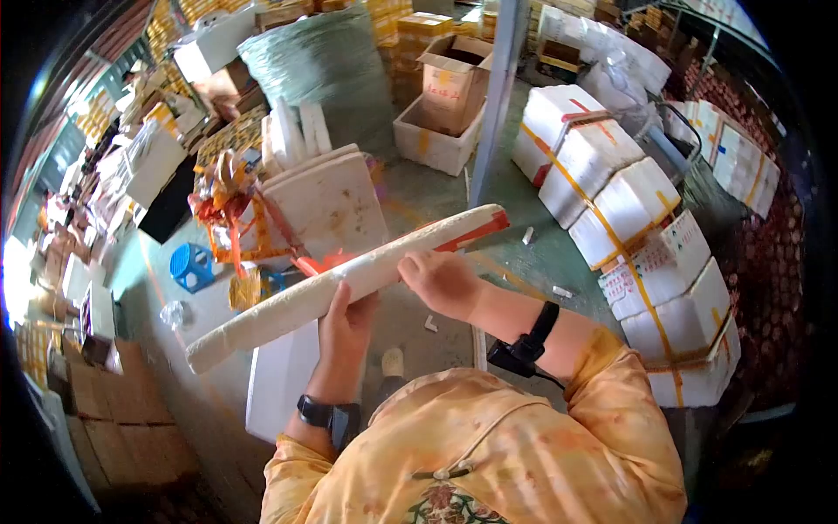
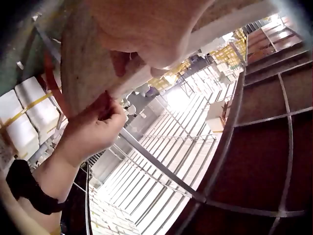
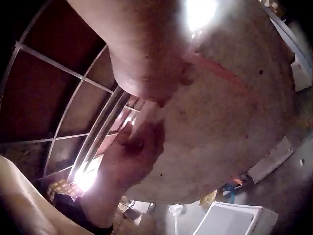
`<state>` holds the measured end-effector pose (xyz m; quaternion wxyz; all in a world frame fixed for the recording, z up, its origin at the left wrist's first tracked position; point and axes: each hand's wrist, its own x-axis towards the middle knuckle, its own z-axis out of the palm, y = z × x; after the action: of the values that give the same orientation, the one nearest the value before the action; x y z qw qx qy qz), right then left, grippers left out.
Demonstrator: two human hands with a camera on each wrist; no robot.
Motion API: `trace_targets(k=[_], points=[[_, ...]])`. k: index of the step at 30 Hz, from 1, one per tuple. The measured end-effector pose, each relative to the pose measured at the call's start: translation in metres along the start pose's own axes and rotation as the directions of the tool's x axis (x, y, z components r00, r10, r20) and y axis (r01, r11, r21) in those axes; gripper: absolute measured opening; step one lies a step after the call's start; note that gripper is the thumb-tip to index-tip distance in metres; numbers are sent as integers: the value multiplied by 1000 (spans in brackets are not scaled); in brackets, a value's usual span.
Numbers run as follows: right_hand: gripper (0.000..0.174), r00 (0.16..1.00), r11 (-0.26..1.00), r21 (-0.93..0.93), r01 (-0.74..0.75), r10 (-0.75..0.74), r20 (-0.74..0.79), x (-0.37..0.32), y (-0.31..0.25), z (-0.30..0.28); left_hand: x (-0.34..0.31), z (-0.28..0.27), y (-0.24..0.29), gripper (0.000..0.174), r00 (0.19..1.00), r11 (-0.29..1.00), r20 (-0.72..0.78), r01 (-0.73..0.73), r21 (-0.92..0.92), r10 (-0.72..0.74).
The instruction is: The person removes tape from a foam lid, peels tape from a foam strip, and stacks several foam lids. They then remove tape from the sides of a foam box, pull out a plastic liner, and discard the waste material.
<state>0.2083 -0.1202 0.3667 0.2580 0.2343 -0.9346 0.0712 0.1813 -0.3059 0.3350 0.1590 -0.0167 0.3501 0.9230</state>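
Note:
A white foam box lid (image 1: pixel 349 284) with red tape (image 1: pixel 476 234) along its far right side is held up on edge before the body. My left hand (image 1: pixel 347 325) grips its lower edge, thumb up against the near face. Beside it, the curled right hand (image 1: pixel 441 284) pinches the same edge with thumb and fingertips. In the left wrist view the right hand's (image 2: pixel 93 132) fingertips are at the lid's rim. The right wrist view shows the lid's broad stained face (image 3: pixel 220 112) with a red tape strip (image 3: pixel 225 76), and the left hand (image 3: pixel 132 159) at its edge.
Stacked white foam boxes (image 1: pixel 611 192) bound with yellow tape stand at right. A grey post (image 1: pixel 499 96) rises ahead. Another lid (image 1: pixel 327 205) leans beyond the held one, near orange tape scraps (image 1: pixel 229 205) and a blue stool (image 1: pixel 190 266). A white box (image 1: pixel 284 384) sits below.

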Motion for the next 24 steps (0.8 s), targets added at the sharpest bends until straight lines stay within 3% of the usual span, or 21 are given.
trace_targets(k=[2, 5, 8, 9, 12, 15, 16, 19, 22, 24], points=[[7, 997, 999, 23, -42, 40, 71, -1, -1, -3, -1, -1, 0, 40, 1000, 999, -15, 17, 43, -16], [7, 971, 885, 414, -211, 238, -13, -8, 9, 9, -8, 14, 11, 40, 985, 997, 163, -60, 49, 51], [9, 849, 769, 489, -412, 518, -100, -8, 31, -26, 0, -12, 18, 38, 997, 995, 47, -61, -79, 65], [10, 875, 786, 502, -360, 472, -111, -9, 30, -32, 0, -16, 21, 37, 997, 992, -20, -71, -107, 69], [15, 941, 846, 505, -168, 290, -174, -8, 22, -31, -1, -13, 18, 44, 997, 994, -23, -78, -82, 76], [18, 969, 942, 335, -36, 114, -219, 4, -1, -30, 0, -4, 10, 49, 998, 996, 42, -46, -73, 49], [19, 979, 983, 179, -27, 62, -193, 5, 0, -15, 0, 0, 7, 50, 996, 995, 70, -42, -86, 48], [18, 984, 998, 58, -16, 26, -175, 5, -1, -15, -3, 11, 5, 44, 996, 997, 53, -73, 24, 71], [14, 999, 998, 50, -37, 36, 21, 0, -4, -12, -8, 8, 5, 47, 992, 982, 95, -103, 158, 89], [13, 1000, 981, 195, -19, 14, 26, -3, 3, -5, -13, 15, 11, 49, 982, 965, 153, -146, 220, 114]])
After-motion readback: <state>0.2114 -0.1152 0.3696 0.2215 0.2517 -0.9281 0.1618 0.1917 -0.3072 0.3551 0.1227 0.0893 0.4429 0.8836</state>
